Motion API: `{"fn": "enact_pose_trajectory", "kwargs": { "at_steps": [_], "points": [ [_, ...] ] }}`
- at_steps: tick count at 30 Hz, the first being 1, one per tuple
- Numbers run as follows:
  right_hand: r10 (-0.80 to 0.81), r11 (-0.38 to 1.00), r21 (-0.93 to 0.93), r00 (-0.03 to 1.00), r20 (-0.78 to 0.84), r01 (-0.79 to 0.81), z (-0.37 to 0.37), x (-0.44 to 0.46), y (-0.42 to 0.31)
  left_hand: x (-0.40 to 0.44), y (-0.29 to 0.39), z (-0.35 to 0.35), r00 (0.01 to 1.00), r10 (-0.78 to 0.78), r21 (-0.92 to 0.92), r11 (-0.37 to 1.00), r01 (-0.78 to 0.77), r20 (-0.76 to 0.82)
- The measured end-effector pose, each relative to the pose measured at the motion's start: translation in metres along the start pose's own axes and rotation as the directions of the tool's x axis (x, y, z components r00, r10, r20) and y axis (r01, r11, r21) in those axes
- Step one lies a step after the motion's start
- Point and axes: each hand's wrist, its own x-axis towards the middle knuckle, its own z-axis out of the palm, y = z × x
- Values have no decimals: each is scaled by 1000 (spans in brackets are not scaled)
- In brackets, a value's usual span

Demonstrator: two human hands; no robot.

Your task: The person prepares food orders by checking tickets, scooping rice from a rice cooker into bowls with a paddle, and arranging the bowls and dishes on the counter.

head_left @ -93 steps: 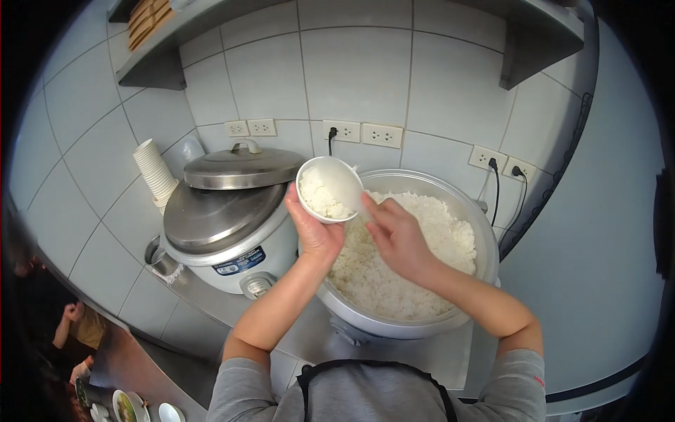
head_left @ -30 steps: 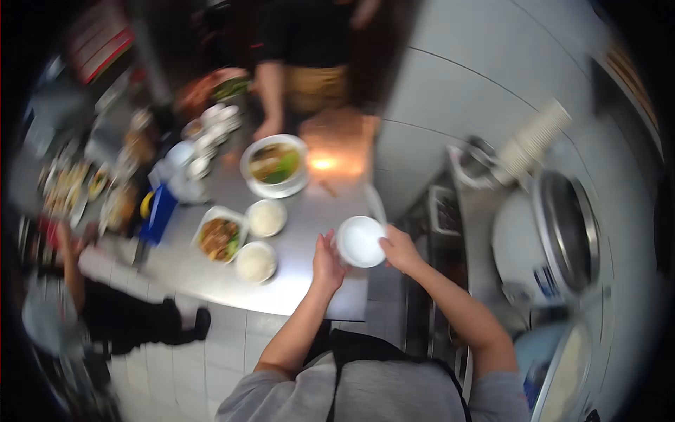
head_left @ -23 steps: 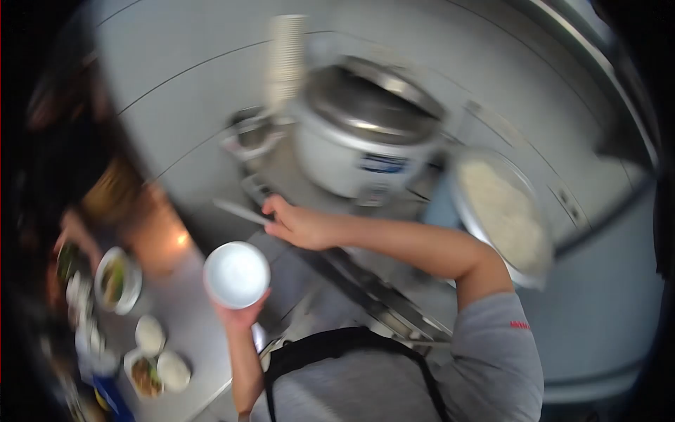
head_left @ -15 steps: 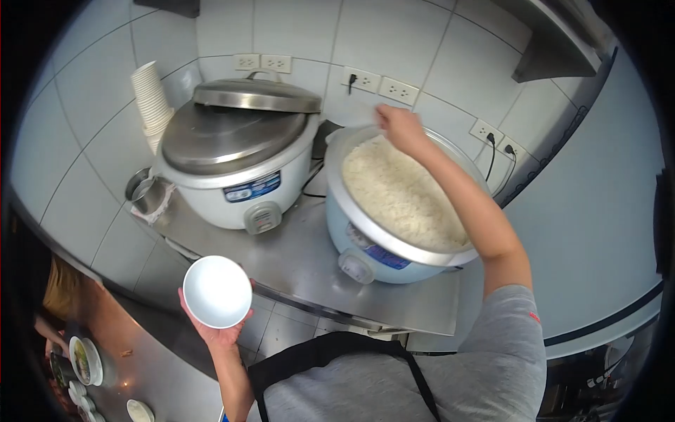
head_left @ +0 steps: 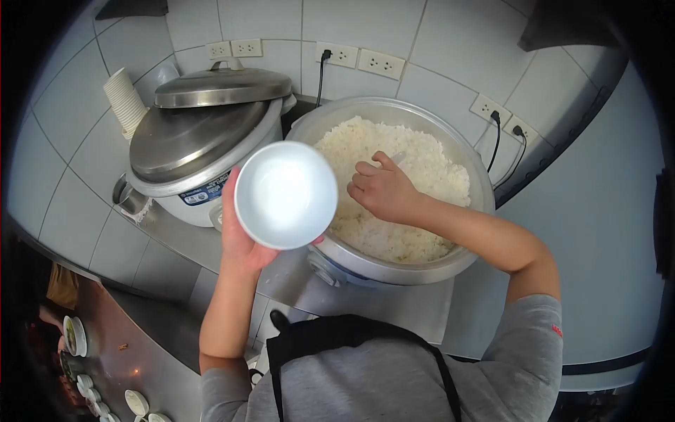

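My left hand (head_left: pixel 242 235) is closed round a white bowl (head_left: pixel 286 195), its inside facing up and nothing in it. The bowl is held at the left edge of an open rice cooker (head_left: pixel 485 218). Cooked white rice (head_left: pixel 415 141) fills much of the cooker's pot. Over the rice, my right hand (head_left: pixel 383 188) is closed on a clear plastic rice paddle (head_left: pixel 399 157). Only a see-through end of the paddle shows past the fingers; the rest is hidden by the hand or blends with the rice.
Left of the open cooker stands a second rice cooker (head_left: pixel 193 141) with metal lids on top. Stacked cups (head_left: pixel 125 102) and a metal container (head_left: pixel 129 195) are beside it. Plugged cords (head_left: pixel 498 141) hang along the wall. At lower left, a counter (head_left: pixel 151 352) holds bowls near another person's hand.
My left hand has raised the bowl up and right to the cooker's edge. My right hand has come down from the cooker's back rim to over the rice. The view has shifted.
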Motion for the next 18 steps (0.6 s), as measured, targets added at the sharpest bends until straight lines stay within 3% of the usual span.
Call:
{"fn": "enact_pose_trajectory", "kwargs": {
  "at_steps": [5, 7, 8, 10, 11, 13, 14, 16, 18],
  "points": [
    [74, 993, 98, 997, -32, -70, -28, -37, -14, 37, -3, 22, 987, -158, 19, 987, 158, 4],
    [224, 931, 269, 968, 114, -247, -41, -53, -14, 48, -2, 28, 963, -268, 92, 960, 265, 18],
    [233, 931, 263, 966, 114, -255, -43, -61, -13, 53, -3, 31, 961, -274, 96, 958, 270, 26],
    [327, 773, 432, 875, 357, -466, -46, -74, -9, 62, -3, 34, 939, -332, 204, 917, 343, -88],
    [337, 771, 429, 872, 354, -472, -46, -79, -8, 65, -3, 34, 938, -338, 210, 914, 348, -84],
    [339, 525, 473, 684, 646, -707, -45, -87, -5, 72, -2, 33, 899, -406, 214, 875, 434, -162],
    [349, 525, 470, 683, 641, -710, -46, -88, -3, 76, -2, 32, 899, -409, 222, 873, 435, -155],
    [394, 125, 464, 474, 788, -877, -47, -87, 2, 82, -2, 26, 871, -431, 266, 834, 484, -234],
    [437, 127, 493, 494, 751, -861, -49, -90, 24, 87, -3, 16, 872, -427, 238, 845, 479, -238]
  ]
}}
